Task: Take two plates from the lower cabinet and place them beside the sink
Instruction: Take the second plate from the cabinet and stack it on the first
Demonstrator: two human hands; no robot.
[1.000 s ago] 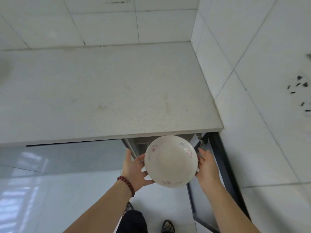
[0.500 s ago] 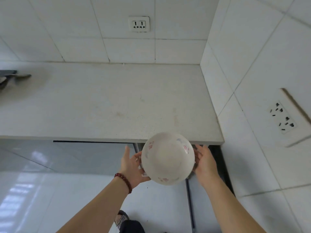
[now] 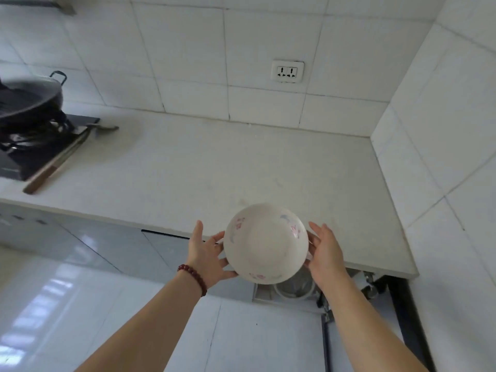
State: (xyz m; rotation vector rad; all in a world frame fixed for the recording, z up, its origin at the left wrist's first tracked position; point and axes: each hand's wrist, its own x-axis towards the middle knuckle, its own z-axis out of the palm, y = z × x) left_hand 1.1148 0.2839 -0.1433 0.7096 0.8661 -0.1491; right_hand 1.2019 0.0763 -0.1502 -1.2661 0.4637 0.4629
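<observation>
A white plate (image 3: 265, 244) with small pink and blue flower marks is held level between both hands, over the front edge of the countertop (image 3: 241, 173). My left hand (image 3: 206, 251) presses its left rim and my right hand (image 3: 326, 249) its right rim. I cannot tell whether a second plate lies under the one I see. Below the counter edge the lower cabinet (image 3: 349, 294) stands open, with a round metal vessel (image 3: 295, 287) showing inside. No sink is in view.
A dark wok (image 3: 28, 99) sits on a black stove (image 3: 35, 151) at the far left, with a wooden-handled spatula (image 3: 61, 162) lying beside it. A wall socket (image 3: 287, 71) is on the tiled back wall. A tiled side wall (image 3: 442, 130) bounds the counter on the right.
Both hands have lifted the plate from in front of the open cabinet up to the counter's front edge. The view has tilted up, bringing the stove and wok into sight.
</observation>
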